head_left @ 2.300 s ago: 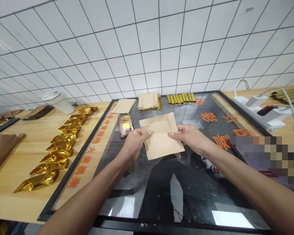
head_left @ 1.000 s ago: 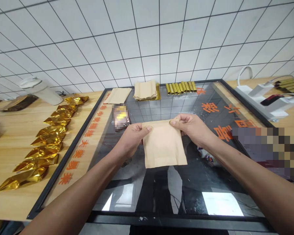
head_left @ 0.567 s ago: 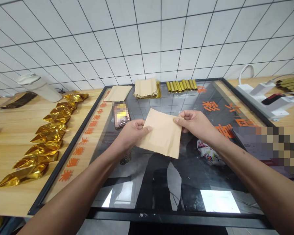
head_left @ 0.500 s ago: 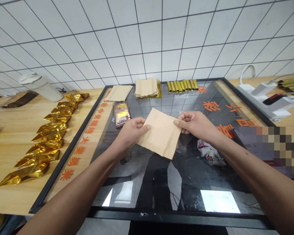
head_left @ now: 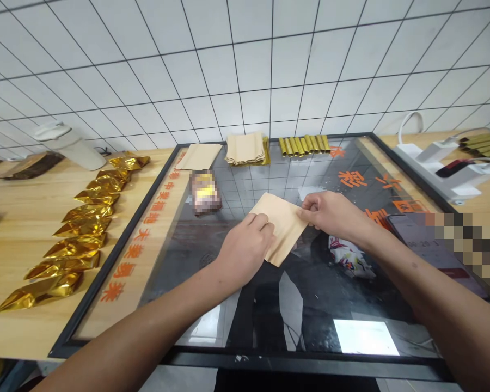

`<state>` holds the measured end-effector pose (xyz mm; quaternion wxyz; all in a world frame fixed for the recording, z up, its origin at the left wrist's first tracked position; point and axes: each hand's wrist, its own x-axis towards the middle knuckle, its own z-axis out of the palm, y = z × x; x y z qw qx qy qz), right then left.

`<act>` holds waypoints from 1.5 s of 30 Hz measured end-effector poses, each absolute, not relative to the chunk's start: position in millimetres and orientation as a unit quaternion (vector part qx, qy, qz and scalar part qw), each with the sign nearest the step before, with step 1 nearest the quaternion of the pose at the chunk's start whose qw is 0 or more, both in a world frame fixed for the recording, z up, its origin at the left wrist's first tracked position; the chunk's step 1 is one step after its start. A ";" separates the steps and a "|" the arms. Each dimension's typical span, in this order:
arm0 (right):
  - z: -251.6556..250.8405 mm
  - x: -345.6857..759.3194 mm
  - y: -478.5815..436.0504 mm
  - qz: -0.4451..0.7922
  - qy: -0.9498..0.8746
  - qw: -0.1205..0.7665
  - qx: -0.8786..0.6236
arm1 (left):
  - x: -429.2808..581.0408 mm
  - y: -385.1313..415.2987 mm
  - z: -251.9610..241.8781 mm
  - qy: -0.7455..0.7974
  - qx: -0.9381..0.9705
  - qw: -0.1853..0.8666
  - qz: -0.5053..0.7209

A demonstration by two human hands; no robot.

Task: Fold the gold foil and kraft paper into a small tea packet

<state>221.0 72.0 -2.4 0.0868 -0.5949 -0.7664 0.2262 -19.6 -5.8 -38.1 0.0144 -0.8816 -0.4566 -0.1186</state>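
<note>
A square sheet of plain brown paper [head_left: 285, 223] is between my two hands, above the dark glass top. My left hand [head_left: 247, 247] is closed at its left side, with the fingers curled over the paper; the thumb is hidden. At the upper right corner, my right hand [head_left: 324, 212] pinches the sheet between thumb and fingers. Beyond lies a stack of similar brown sheets [head_left: 245, 148], some with gold undersides at its right edge. Another brown sheet pile [head_left: 199, 157] lies left of that stack. Several gold paper rolls [head_left: 304, 145] line up to its right.
Several folded shiny gold pieces [head_left: 81, 226] run down the wooden table at left, near a white tumbler [head_left: 69, 144]. A blurred-out packet [head_left: 206, 193] rests on the glass. At right are a crumpled printed wrapper [head_left: 351, 257], a phone [head_left: 428, 250] and a power strip [head_left: 436, 169].
My left hand has moved right and turned over, its fingers now curled onto the paper's left side. The sheet has shifted slightly right, with my right hand still at its corner.
</note>
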 end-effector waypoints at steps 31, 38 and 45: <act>-32.3 193.9 48.0 0.235 -0.888 0.146 -0.368 | -19.6 -12.5 -32.4 -0.427 -0.893 -0.096 -0.106; -42.4 198.6 56.8 0.150 -0.904 0.132 -0.378 | -18.8 -14.4 -30.1 -0.434 -0.890 -0.096 -0.099; -49.9 203.5 67.9 0.061 -0.895 0.098 -0.430 | -17.4 -14.5 -30.5 -0.447 -0.882 -0.103 -0.105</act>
